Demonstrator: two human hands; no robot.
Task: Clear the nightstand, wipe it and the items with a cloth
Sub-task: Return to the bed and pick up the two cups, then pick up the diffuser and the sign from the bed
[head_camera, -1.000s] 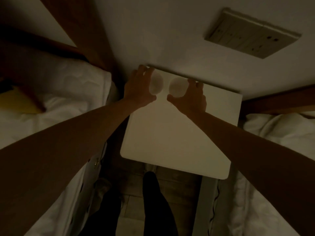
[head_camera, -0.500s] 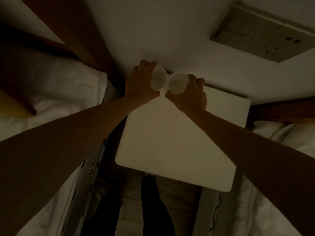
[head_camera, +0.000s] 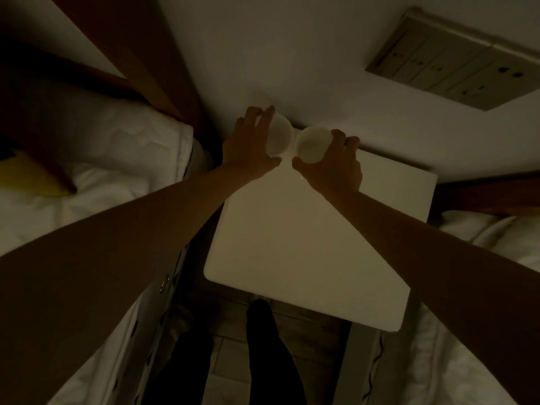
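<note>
On the white tabletop by the wall, each hand, left and right, grasps a round cup; best lift both straight up, kept apart

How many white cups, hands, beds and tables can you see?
White cups: 2, one in the left hand, one in the right hand
Hands: 2, left and right
Beds: 2, and
Nightstands: 1
Total: 7
</note>
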